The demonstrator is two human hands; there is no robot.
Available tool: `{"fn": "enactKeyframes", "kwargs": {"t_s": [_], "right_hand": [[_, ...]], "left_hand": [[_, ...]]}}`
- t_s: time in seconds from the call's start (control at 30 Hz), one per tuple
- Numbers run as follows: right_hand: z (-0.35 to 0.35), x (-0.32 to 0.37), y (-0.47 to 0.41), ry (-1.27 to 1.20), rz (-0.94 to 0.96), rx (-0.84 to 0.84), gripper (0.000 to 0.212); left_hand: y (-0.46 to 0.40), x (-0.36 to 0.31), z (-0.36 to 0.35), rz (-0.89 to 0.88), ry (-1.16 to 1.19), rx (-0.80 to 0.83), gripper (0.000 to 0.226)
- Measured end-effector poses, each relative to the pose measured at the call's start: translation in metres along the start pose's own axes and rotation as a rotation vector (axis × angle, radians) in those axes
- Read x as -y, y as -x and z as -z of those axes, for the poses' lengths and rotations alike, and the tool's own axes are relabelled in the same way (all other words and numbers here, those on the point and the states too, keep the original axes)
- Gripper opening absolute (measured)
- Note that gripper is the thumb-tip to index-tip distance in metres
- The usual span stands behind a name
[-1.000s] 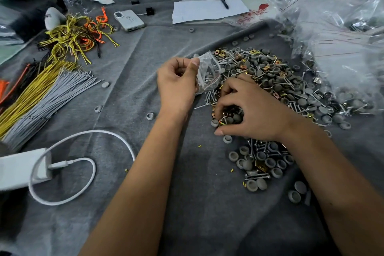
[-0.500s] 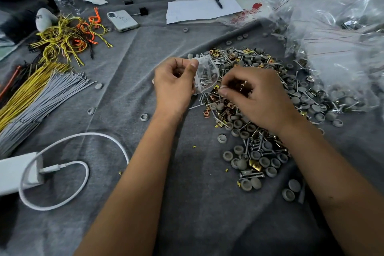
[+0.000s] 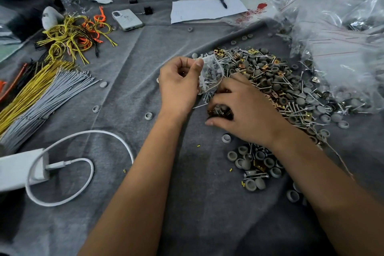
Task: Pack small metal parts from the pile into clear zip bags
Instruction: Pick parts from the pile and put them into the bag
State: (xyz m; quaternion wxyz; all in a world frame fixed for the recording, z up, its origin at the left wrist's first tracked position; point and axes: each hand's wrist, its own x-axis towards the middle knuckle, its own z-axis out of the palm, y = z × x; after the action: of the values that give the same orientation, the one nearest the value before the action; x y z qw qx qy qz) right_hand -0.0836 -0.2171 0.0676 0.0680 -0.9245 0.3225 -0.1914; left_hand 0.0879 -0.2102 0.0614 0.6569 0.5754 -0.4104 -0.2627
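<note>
A pile of small parts (image 3: 276, 81), made of screws, grey caps and brass clips, spreads over the grey cloth at centre right. My left hand (image 3: 179, 84) pinches the rim of a small clear zip bag (image 3: 212, 72) that holds screws and caps, just left of the pile. My right hand (image 3: 241, 110) lies palm down on the pile's near edge, its fingers curled round a clump of brass clips and screws. What exactly it grips is partly hidden under the fingers.
Bundles of yellow and grey wires (image 3: 39, 93) lie at the left, a white charger and cable (image 3: 62, 164) at the near left. A phone (image 3: 127, 19) and paper (image 3: 205, 8) sit at the back. A heap of clear bags (image 3: 340, 43) fills the right.
My right hand went from the bag's mouth back down onto the pile's near edge. The left hand kept hold of the bag.
</note>
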Motion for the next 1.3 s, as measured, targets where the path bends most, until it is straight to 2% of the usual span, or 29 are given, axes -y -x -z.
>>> {"fn": "enactKeyframes", "kwargs": {"t_s": [0.23, 0.33, 0.43, 0.53, 0.67, 0.8, 1.0, 1.3], "right_hand": [[-0.0041, 0.0065, -0.0015, 0.018, 0.016, -0.017, 0.019], [-0.0033, 0.0058, -0.0022, -0.059, 0.000, -0.129, 0.018], [0.0011, 0.0020, -0.0033, -0.249, -0.020, -0.285, 0.015], [0.0041, 0.0012, -0.0031, -0.374, -0.017, -0.370, 0.013], [0.0038, 0.0030, -0.0026, -0.406, -0.013, -0.440, 0.014], [0.0053, 0.0009, -0.0031, -0.360, -0.012, -0.528, 0.012], [0.0045, -0.0026, -0.0027, -0.234, -0.009, -0.524, 0.015], [0.0049, -0.0023, -0.0020, -0.221, -0.046, -0.459, 0.028]], "left_hand": [[0.0001, 0.0009, 0.0005, -0.005, -0.008, 0.004, 0.025], [-0.0002, 0.0014, 0.0002, 0.002, -0.009, 0.001, 0.024], [-0.0002, 0.0009, 0.0007, -0.001, -0.008, 0.009, 0.022], [-0.0002, 0.0010, 0.0005, 0.000, -0.009, 0.006, 0.022], [0.0002, 0.0005, 0.0002, -0.017, -0.022, 0.020, 0.020], [0.0044, -0.0015, -0.0002, -0.047, -0.011, 0.119, 0.018], [0.0078, -0.0044, -0.0060, -0.091, -0.041, 0.238, 0.020], [0.0067, -0.0012, -0.0063, -0.075, -0.019, 0.241, 0.018]]}}
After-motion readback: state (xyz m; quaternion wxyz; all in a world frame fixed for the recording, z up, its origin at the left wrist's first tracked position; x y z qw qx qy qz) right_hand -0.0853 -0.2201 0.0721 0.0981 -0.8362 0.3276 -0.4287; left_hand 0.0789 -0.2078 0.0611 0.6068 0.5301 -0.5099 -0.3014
